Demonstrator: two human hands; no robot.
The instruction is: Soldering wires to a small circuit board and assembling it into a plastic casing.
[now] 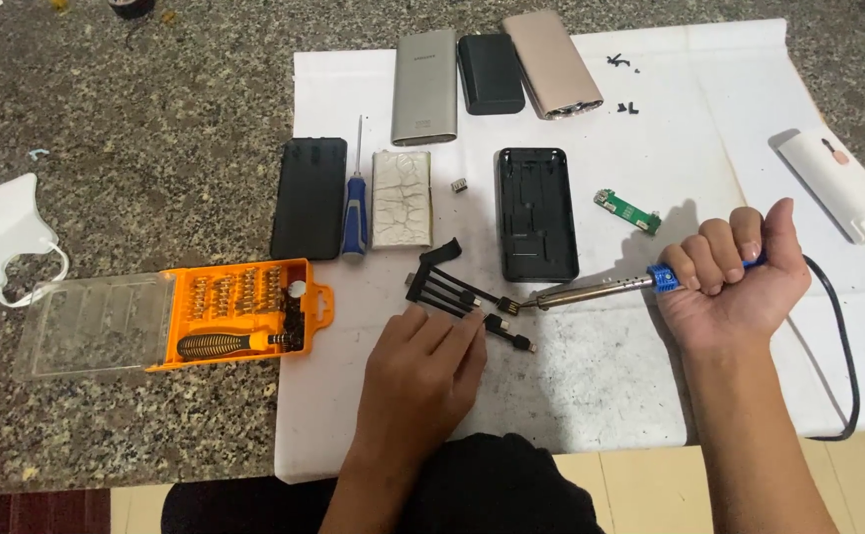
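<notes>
The right hand (734, 277) has its grip closed around the blue handle of a soldering iron (600, 289), tip at the black cable piece (462, 292) on the white sheet (591, 376) over the bench; the left hand (427, 371) presses that piece with flat, open fingers

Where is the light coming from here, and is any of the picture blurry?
Head view: the right hand and soldering iron throw a soft shadow up-left across the white sheet, so light seems to come from lower right. Focus is fairly sharp overall, with a mild sheen on the orange bit case.
</notes>
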